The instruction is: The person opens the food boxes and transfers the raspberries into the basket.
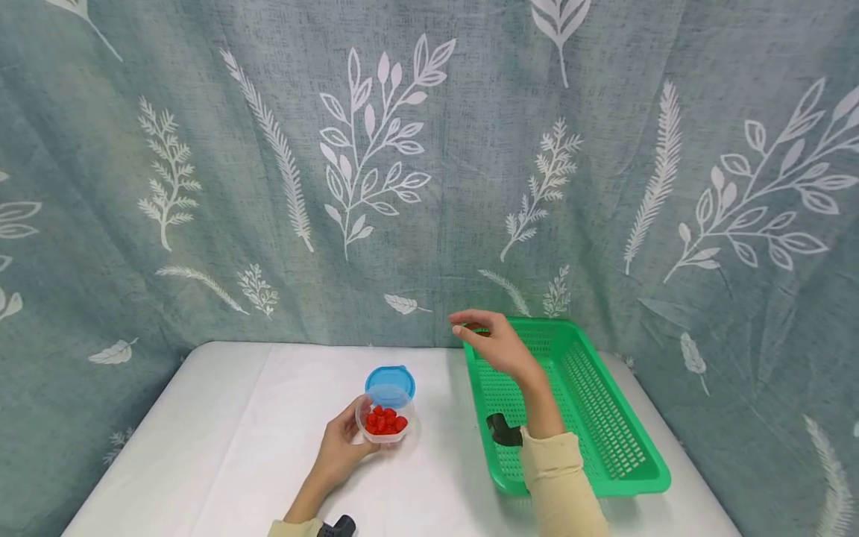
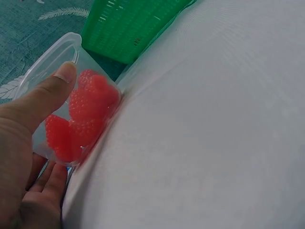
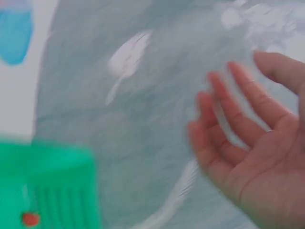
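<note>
My left hand holds a clear plastic container low over the white table, thumb along one side and fingers round the other. Several small red strawberries lie inside it. Just behind the container is a blue lid, partly seen through the clear wall. My right hand is raised over the far left part of a green plastic basket. In the right wrist view its fingers are spread and loosely bent, with nothing in them. A single red strawberry shows in the basket there.
The white-covered table runs back to a grey-green curtain with white leaf prints, which hangs behind it and at both sides. The basket's slatted walls stand on the right part of the table.
</note>
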A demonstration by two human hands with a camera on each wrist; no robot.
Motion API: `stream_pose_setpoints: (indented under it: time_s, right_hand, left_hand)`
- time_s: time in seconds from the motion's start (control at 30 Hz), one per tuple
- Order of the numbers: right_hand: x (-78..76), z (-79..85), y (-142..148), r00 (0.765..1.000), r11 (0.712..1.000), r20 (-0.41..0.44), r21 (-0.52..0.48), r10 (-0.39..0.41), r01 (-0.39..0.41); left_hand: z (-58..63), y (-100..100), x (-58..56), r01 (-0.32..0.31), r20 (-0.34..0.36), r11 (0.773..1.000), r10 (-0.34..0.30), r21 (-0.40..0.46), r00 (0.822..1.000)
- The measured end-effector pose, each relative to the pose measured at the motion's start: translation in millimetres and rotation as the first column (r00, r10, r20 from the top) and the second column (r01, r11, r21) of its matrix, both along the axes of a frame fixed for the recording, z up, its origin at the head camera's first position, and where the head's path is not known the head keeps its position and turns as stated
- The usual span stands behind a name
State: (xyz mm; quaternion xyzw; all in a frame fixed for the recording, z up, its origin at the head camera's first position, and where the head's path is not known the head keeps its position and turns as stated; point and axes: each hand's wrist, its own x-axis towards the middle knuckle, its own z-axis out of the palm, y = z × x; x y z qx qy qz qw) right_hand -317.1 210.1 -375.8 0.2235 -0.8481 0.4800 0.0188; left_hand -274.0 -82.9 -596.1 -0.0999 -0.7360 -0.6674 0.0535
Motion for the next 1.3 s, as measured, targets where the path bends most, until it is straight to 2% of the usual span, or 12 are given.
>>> stream_pose_setpoints:
  time_s: [0.2, 0.3, 0.4, 0.5, 0.67, 0.83, 1.03, 1.2, 1.3]
  right_hand:
    - [34.1, 10.1, -37, 0.999, 1.0, -0.036, -0.007, 0.013, -0.013]
    - [46.4, 3.7, -55, 0.998, 1.0, -0.056, -0.018, -0.021, 0.02]
    - [52.4, -11.3, -71, 0.994, 0.997, -0.078, -0.022, -0.079, 0.078]
    - [52.9, -33.7, -85, 0.986, 0.99, -0.091, -0.009, -0.139, 0.138]
    - [50.0, -70.9, -98, 0.983, 0.983, -0.031, 0.034, -0.182, 0.183]
    - [44.7, -98.1, -103, 0.974, 0.972, 0.014, 0.063, -0.228, 0.227]
    - [36.8, -124.2, -109, 0.979, 0.981, 0.059, 0.031, -0.193, 0.191]
    - [32.9, -138.7, -117, 0.985, 0.99, 0.098, -0.013, -0.142, 0.144]
    - [30.6, -144.1, -122, 0.986, 0.991, 0.104, -0.025, -0.131, 0.134]
  left_hand:
    - [5.8, -2, -2.4, 0.011, -0.027, 1.0, -0.011, 0.002, 1.0]
    - [8.1, -3, -2.3, 0.006, -0.032, 1.0, -0.006, -0.008, 0.999]
    - [9.7, -4, -2.1, 0.003, -0.036, 1.0, -0.003, -0.013, 0.999]
    - [10.7, -4, -2.5, 0.003, -0.034, 1.0, -0.004, -0.013, 0.999]
    - [11.4, -3, -4.0, 0.001, -0.052, 1.0, -0.002, -0.019, 0.999]
    - [10.7, -2, -6.1, 0.001, -0.092, 1.0, -0.003, -0.026, 0.996]
    - [8.3, -1, -3.4, 0.012, -0.089, 1.0, -0.013, -0.01, 0.996]
    - [3.7, -1, 1.3, 0.017, -0.048, 1.0, -0.016, 0.019, 0.999]
    - [1.7, -1, 3.1, 0.018, -0.053, 1.0, -0.017, 0.022, 0.998]
